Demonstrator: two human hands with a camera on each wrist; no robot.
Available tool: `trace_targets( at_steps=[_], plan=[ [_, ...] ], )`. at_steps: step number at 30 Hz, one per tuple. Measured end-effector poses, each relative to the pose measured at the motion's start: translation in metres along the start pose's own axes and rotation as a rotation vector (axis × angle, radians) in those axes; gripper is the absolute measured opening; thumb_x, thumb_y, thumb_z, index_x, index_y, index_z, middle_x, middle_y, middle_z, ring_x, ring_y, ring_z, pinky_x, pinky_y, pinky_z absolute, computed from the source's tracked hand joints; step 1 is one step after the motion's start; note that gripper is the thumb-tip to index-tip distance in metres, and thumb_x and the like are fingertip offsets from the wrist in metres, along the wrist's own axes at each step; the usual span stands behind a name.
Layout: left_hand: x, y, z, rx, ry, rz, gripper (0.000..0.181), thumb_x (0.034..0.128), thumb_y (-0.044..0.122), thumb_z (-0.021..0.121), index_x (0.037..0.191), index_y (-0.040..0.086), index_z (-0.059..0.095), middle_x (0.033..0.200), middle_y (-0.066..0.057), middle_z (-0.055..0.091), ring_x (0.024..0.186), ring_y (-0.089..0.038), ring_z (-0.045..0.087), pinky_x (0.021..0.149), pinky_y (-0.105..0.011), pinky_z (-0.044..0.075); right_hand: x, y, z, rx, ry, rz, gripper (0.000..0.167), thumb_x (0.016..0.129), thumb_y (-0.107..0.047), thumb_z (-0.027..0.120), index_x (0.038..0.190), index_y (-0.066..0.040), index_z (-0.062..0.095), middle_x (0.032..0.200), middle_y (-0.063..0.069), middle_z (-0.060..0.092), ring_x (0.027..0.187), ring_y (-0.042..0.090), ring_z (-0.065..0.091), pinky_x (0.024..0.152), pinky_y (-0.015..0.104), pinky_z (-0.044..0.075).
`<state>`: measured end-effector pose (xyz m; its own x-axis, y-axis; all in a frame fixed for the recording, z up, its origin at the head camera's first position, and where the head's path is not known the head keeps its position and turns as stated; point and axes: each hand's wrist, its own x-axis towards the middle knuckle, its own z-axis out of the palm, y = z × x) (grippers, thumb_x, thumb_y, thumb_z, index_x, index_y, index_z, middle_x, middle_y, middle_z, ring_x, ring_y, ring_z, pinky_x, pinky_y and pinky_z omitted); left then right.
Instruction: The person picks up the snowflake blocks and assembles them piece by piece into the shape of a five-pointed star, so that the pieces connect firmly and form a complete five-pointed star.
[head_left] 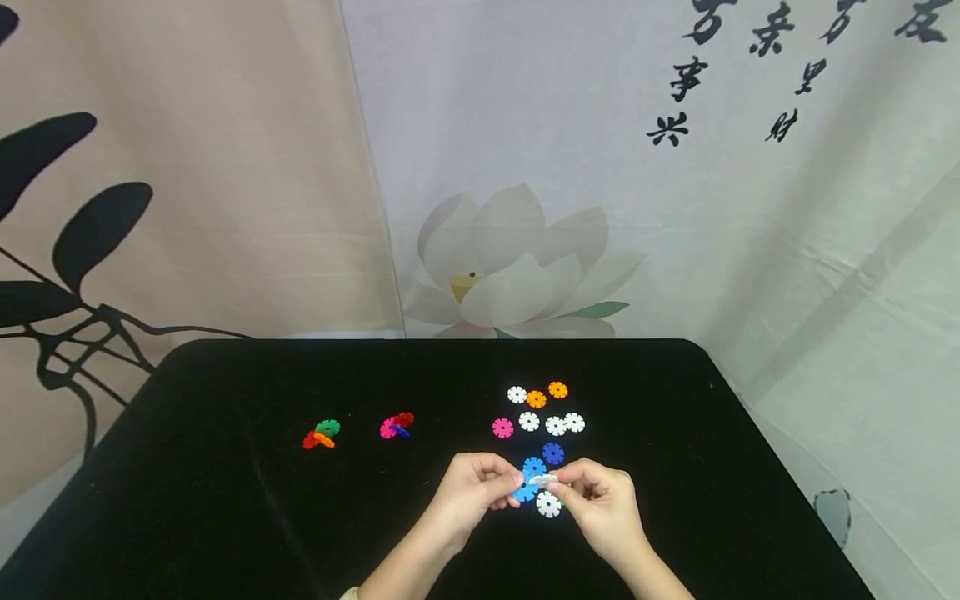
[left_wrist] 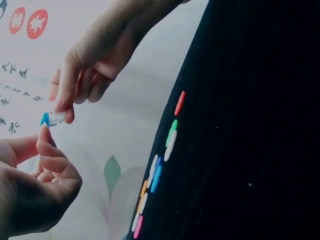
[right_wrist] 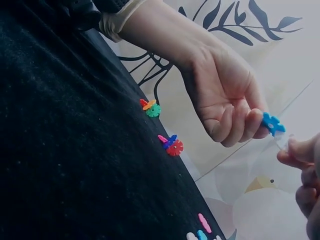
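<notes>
Held above the black table, a light blue snowflake disc (right_wrist: pixel 273 123) is pinched between the thumb and fingers of my left hand (head_left: pixel 474 490). My right hand (head_left: pixel 604 503) pinches a white snowflake disc (left_wrist: pixel 56 118) at its edge. The two discs meet at an angle between my fingertips; whether their slots interlock I cannot tell. Beneath the hands lie another light blue disc (head_left: pixel 534 467), a dark blue disc (head_left: pixel 552 453) and a white disc (head_left: pixel 548 504). A green disc (left_wrist: pixel 172 130) and a red disc (left_wrist: pixel 180 103) also lie there, mostly hidden by my right hand in the head view.
Farther back on the black table (head_left: pixel 660 400) are loose white, orange (head_left: pixel 557 389) and pink (head_left: pixel 502 427) discs. To the left sit two joined clusters: one of green (head_left: pixel 327 427), red and orange, another of pink (head_left: pixel 387 428), red and blue. A printed curtain (head_left: pixel 525 125) hangs behind.
</notes>
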<state>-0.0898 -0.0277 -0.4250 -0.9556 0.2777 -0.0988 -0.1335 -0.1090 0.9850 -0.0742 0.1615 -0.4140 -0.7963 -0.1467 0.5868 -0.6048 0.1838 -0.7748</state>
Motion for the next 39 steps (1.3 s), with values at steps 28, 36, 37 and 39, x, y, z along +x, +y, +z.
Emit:
trace_targets(
  at_steps=[28,36,37,39],
  plan=[
    [0.006,0.025,-0.037,0.036,-0.011,0.054,0.019,0.0920,0.008,0.062,0.104,-0.007,0.059,0.082,-0.015,0.070,0.067,-0.018,0.067,0.061,-0.023,0.051,0.007,0.071,-0.080,-0.503,-0.593,0.572,0.029,0.069,-0.016,0.085,0.091,-0.010,0.068,0.082,-0.001,0.060,0.067,0.016,0.051,0.056,0.032,0.044],
    [0.006,0.023,-0.040,0.057,-0.005,0.051,0.020,0.0929,0.013,0.062,0.096,-0.007,0.063,0.078,-0.013,0.068,0.067,-0.017,0.066,0.064,-0.024,0.051,0.004,0.075,-0.077,-0.519,-0.651,0.571,0.025,0.069,-0.007,0.084,0.078,-0.013,0.062,0.070,-0.003,0.054,0.065,0.015,0.050,0.055,0.032,0.043],
    [0.006,0.023,-0.040,0.058,-0.007,0.052,0.020,0.0930,0.013,0.063,0.096,-0.007,0.063,0.078,-0.013,0.068,0.067,-0.017,0.066,0.064,-0.024,0.051,0.004,0.075,-0.077,-0.504,-0.653,0.568,0.023,0.070,-0.006,0.082,0.077,-0.012,0.062,0.070,-0.004,0.055,0.064,0.015,0.051,0.055,0.031,0.044],
    [0.006,0.024,-0.040,0.059,-0.009,0.052,0.021,0.0932,0.014,0.063,0.096,-0.007,0.063,0.077,-0.013,0.068,0.067,-0.017,0.066,0.063,-0.024,0.051,0.006,0.074,-0.078,-0.468,-0.648,0.566,0.019,0.074,-0.005,0.079,0.075,-0.011,0.062,0.069,-0.004,0.058,0.063,0.015,0.054,0.054,0.030,0.046]
  ],
)
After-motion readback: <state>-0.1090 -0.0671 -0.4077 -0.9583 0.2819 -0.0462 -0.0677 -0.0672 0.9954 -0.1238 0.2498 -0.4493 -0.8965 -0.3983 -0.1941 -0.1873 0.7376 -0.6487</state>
